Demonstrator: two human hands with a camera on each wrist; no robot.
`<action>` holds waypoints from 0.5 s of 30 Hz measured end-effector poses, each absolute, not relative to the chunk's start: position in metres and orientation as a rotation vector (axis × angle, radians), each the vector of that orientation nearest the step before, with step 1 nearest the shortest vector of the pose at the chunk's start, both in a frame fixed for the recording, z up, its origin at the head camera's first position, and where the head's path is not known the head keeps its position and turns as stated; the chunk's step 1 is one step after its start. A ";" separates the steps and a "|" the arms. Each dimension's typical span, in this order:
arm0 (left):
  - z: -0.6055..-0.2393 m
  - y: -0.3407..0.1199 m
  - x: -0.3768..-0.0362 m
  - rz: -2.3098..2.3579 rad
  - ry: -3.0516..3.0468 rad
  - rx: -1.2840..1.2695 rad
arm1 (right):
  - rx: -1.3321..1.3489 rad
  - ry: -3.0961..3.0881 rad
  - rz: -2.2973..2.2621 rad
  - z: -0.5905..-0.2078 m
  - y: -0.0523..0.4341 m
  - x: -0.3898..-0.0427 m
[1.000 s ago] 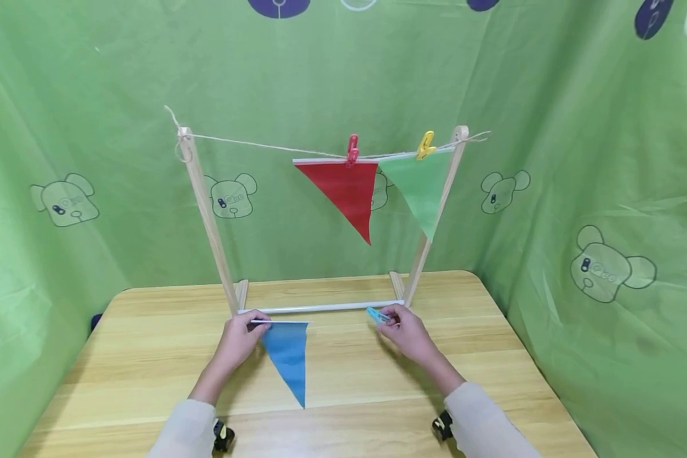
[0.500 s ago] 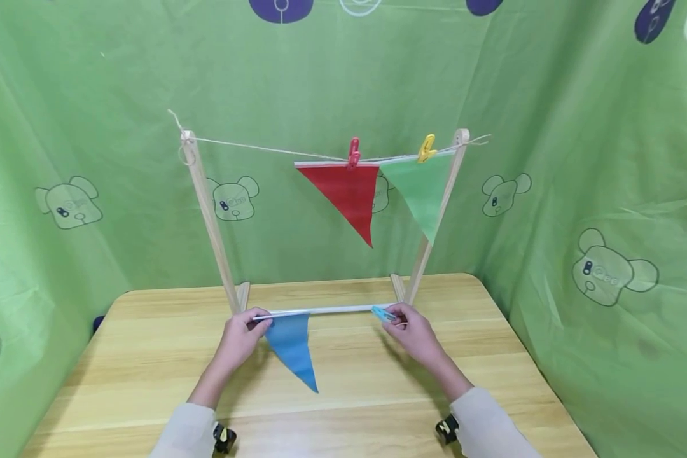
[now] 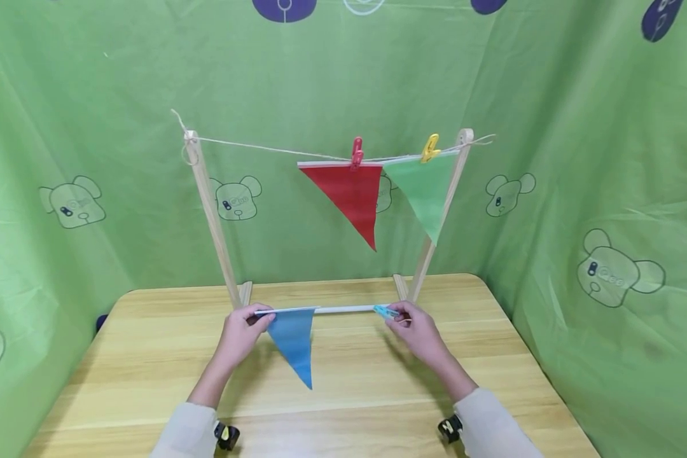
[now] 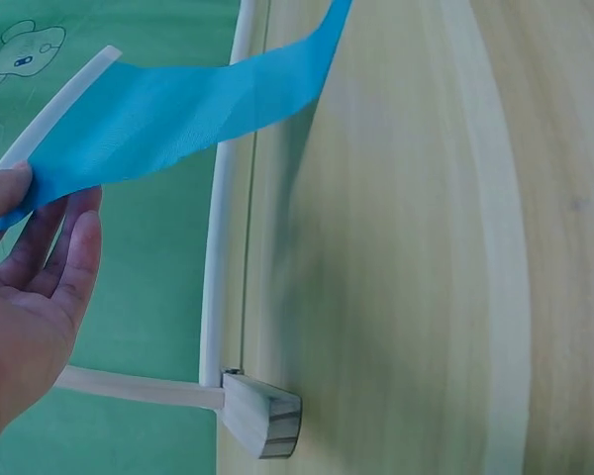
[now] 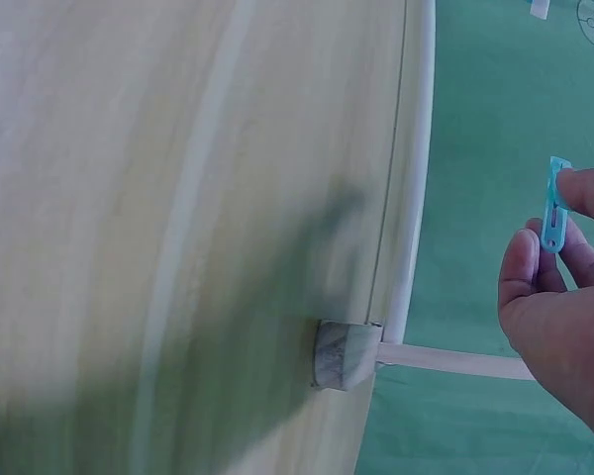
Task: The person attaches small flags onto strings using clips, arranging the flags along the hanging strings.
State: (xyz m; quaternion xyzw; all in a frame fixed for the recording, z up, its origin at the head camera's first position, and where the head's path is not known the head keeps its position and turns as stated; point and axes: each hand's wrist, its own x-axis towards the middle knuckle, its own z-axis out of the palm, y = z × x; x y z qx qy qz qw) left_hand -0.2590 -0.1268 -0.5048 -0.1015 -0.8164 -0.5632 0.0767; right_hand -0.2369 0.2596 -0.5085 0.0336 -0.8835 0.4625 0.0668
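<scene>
My left hand pinches the left end of a blue triangular flag by its white top edge. The flag hangs point down above the table, and in the left wrist view its blue cloth stretches away from the thumb and fingers. Between thumb and fingers of my right hand is a light blue clothespin; the right wrist view shows this clothespin upright in the pinch. Behind and above both hands, a string carries a red flag under a red clothespin and a green flag under a yellow clothespin.
Two wooden posts, left and right, hold the string ends. A white crossbar joins them low down, just behind my hands. The wooden table is bordered by green curtains at the back and sides.
The left hand has raised the blue flag slightly, so its top edge now overlaps the white crossbar, and its tip has swung. The right hand has shifted a little to the right with the clothespin.
</scene>
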 end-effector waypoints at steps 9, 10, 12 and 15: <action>-0.499 -0.122 -0.260 -1.834 -2.366 -0.247 | 0.140 -2.633 1.377 -0.495 0.259 -0.236; -0.498 -0.121 -0.259 -1.842 -2.365 -0.237 | 0.142 -2.632 1.368 -0.493 0.259 -0.236; -0.496 -0.120 -0.260 -1.852 -2.369 -0.213 | 0.139 -2.627 1.361 -0.489 0.258 -0.236; -0.491 -0.119 -0.260 -1.866 -2.380 -0.194 | 0.128 -2.610 1.384 -0.484 0.258 -0.236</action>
